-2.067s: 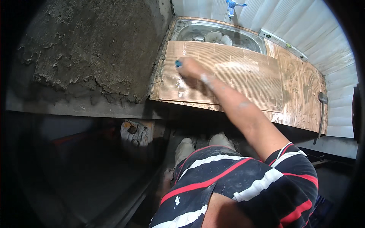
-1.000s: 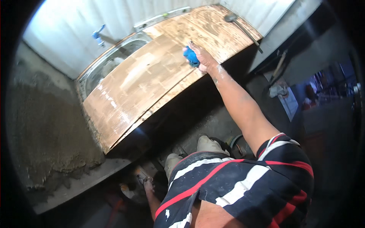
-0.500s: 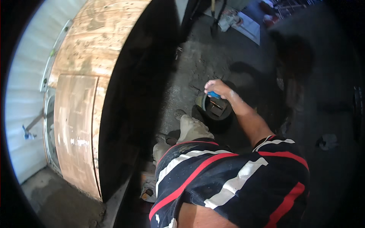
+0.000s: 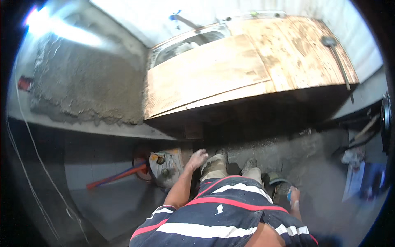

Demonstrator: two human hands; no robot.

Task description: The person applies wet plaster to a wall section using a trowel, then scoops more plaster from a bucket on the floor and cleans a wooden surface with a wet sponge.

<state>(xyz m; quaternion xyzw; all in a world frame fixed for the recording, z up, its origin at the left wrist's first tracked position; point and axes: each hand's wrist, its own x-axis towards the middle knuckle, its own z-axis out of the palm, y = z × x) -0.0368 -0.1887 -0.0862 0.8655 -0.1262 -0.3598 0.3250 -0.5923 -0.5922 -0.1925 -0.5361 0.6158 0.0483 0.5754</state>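
My left hand hangs in front of my left leg, near the dark front of the wooden counter. Its fingers are loosely bent and a little apart, with nothing seen in them; pale dust marks the skin. Down at the right, my right hand is closed around a small blue thing, mostly hidden by the fingers, so its kind does not show. That hand is at the side of a dark bucket with a pale curved rim, standing on the floor by my right leg. What lies inside the bucket is too dim to make out.
A plywood-covered counter runs ahead, with a sink and blue-handled tap. A long-handled ladle lies at its right end. Rough grey mortar covers the left slab. A pale sack and an orange-and-blue handle are below.
My view has swung left, bringing the counter across the front and my left hand into sight. My right hand, still closed on the blue thing, now appears lower right beside the bucket.
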